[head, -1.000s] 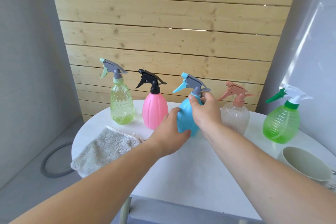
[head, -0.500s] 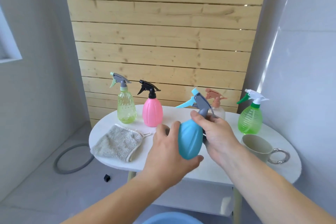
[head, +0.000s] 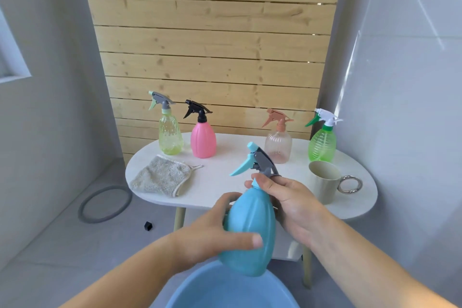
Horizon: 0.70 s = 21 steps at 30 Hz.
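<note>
Left hand clasping turquoise plastic spray bottle above blue plastic basin, probably for catching spills | right hand gripping its neck

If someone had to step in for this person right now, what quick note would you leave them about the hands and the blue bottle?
Hands: the left hand grips the body of the blue spray bottle; the right hand grips its neck just under the spray head.
Where: the bottle is off the table, tilted, above the blue basin.
Done: bottle in hand over the basin.
Left: the spray head is still on; probably it gets unscrewed next.
</note>
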Each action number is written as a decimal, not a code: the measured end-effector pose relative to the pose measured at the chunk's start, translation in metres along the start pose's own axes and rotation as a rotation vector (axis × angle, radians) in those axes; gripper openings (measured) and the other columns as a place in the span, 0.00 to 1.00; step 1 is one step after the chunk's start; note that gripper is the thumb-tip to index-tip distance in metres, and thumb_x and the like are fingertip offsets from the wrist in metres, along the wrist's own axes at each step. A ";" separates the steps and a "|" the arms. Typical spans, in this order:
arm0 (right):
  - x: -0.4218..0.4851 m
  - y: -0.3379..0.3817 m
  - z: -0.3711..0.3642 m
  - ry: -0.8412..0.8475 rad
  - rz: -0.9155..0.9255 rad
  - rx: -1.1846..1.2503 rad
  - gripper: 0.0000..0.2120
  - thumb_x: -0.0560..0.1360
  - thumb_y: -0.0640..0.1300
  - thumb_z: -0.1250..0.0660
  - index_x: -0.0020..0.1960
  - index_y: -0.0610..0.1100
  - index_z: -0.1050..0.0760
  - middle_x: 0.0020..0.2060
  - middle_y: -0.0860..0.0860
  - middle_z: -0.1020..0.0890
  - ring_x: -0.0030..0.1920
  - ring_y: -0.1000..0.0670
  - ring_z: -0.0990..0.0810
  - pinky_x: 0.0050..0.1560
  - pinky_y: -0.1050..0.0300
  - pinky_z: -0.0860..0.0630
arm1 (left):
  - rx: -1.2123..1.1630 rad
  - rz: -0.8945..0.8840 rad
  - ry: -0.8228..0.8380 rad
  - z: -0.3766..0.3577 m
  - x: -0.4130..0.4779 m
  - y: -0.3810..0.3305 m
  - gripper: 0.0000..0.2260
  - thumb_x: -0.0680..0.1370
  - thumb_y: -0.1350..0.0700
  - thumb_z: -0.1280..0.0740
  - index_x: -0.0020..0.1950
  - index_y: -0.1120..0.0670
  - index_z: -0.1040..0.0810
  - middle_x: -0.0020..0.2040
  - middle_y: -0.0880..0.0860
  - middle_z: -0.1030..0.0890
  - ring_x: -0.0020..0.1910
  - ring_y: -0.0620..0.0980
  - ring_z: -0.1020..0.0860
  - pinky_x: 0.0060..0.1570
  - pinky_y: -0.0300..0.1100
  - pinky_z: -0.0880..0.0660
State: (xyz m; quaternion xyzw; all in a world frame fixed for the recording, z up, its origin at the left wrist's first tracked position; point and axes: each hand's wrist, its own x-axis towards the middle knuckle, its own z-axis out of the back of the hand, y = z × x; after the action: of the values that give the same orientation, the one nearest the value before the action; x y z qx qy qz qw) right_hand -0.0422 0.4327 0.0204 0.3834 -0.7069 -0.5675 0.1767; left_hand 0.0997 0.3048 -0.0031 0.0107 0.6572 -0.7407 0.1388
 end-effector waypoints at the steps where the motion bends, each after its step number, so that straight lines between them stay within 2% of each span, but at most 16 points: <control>1: -0.001 -0.002 -0.001 -0.007 -0.003 -0.007 0.17 0.68 0.49 0.26 0.52 0.40 0.17 0.50 0.47 0.13 0.49 0.46 0.16 0.63 0.46 0.23 | 0.074 -0.001 -0.024 -0.003 0.001 0.000 0.38 0.65 0.49 0.18 0.70 0.39 0.32 0.62 0.49 0.18 0.59 0.47 0.17 0.60 0.49 0.19; 3: -0.001 -0.003 0.000 -0.024 0.002 -0.018 0.17 0.69 0.49 0.26 0.52 0.40 0.18 0.50 0.47 0.13 0.49 0.47 0.16 0.62 0.47 0.23 | 0.114 0.006 -0.032 -0.001 0.006 0.002 0.36 0.65 0.52 0.19 0.69 0.38 0.31 0.61 0.49 0.17 0.58 0.47 0.16 0.59 0.49 0.18; 5: 0.001 -0.003 0.003 -0.044 0.006 0.000 0.18 0.68 0.50 0.26 0.53 0.40 0.18 0.50 0.47 0.13 0.49 0.47 0.16 0.61 0.48 0.23 | -0.021 0.025 0.039 0.004 0.010 0.005 0.35 0.68 0.56 0.21 0.72 0.43 0.30 0.63 0.55 0.18 0.61 0.54 0.17 0.62 0.53 0.20; 7: 0.003 -0.003 0.005 -0.054 0.013 0.014 0.17 0.70 0.50 0.26 0.53 0.40 0.18 0.50 0.48 0.13 0.48 0.48 0.16 0.59 0.49 0.22 | -0.167 0.057 0.096 0.008 0.011 0.009 0.35 0.68 0.55 0.23 0.74 0.48 0.30 0.66 0.59 0.20 0.64 0.58 0.19 0.63 0.55 0.22; 10: 0.004 -0.006 0.004 -0.068 0.038 -0.015 0.14 0.73 0.49 0.27 0.53 0.40 0.17 0.50 0.49 0.13 0.48 0.49 0.16 0.55 0.52 0.21 | -0.105 0.040 0.130 0.005 0.013 0.013 0.38 0.67 0.49 0.22 0.74 0.45 0.33 0.67 0.54 0.20 0.65 0.52 0.19 0.63 0.49 0.21; 12: 0.006 -0.008 0.004 -0.088 0.056 -0.046 0.15 0.71 0.50 0.26 0.51 0.40 0.17 0.49 0.49 0.13 0.49 0.49 0.15 0.58 0.51 0.21 | 0.015 0.029 0.062 0.002 0.016 0.014 0.40 0.64 0.46 0.19 0.72 0.42 0.34 0.65 0.51 0.20 0.62 0.48 0.18 0.62 0.48 0.20; 14: 0.008 -0.009 0.006 -0.123 0.063 -0.073 0.18 0.67 0.52 0.25 0.49 0.41 0.16 0.48 0.49 0.13 0.49 0.48 0.15 0.61 0.48 0.22 | 0.023 0.041 -0.008 0.004 0.021 0.017 0.39 0.64 0.49 0.20 0.71 0.41 0.33 0.63 0.53 0.19 0.59 0.50 0.17 0.62 0.50 0.19; 17: 0.011 -0.012 0.008 -0.138 0.049 -0.083 0.18 0.66 0.53 0.25 0.48 0.40 0.16 0.48 0.49 0.13 0.48 0.48 0.15 0.64 0.45 0.23 | -0.118 0.080 0.053 0.008 0.023 0.019 0.37 0.66 0.51 0.25 0.73 0.44 0.33 0.64 0.54 0.19 0.61 0.54 0.18 0.62 0.51 0.20; 19: 0.011 -0.015 0.008 -0.135 0.046 -0.094 0.16 0.68 0.52 0.25 0.48 0.41 0.16 0.48 0.49 0.13 0.50 0.46 0.15 0.64 0.44 0.23 | -0.096 0.068 0.078 0.005 0.021 0.018 0.39 0.65 0.48 0.22 0.73 0.43 0.34 0.65 0.51 0.19 0.61 0.50 0.17 0.59 0.47 0.20; 21: 0.011 -0.016 0.007 -0.131 0.047 -0.104 0.17 0.68 0.52 0.25 0.49 0.41 0.16 0.48 0.49 0.13 0.52 0.45 0.15 0.63 0.45 0.23 | -0.001 0.059 0.025 0.000 0.022 0.018 0.41 0.63 0.45 0.18 0.71 0.43 0.35 0.62 0.49 0.18 0.56 0.44 0.16 0.52 0.40 0.19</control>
State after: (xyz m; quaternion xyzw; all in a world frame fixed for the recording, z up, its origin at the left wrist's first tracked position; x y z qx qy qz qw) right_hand -0.0483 0.4281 0.0013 0.3193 -0.6953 -0.6230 0.1629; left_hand 0.0829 0.2985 -0.0252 0.0391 0.6587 -0.7357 0.1526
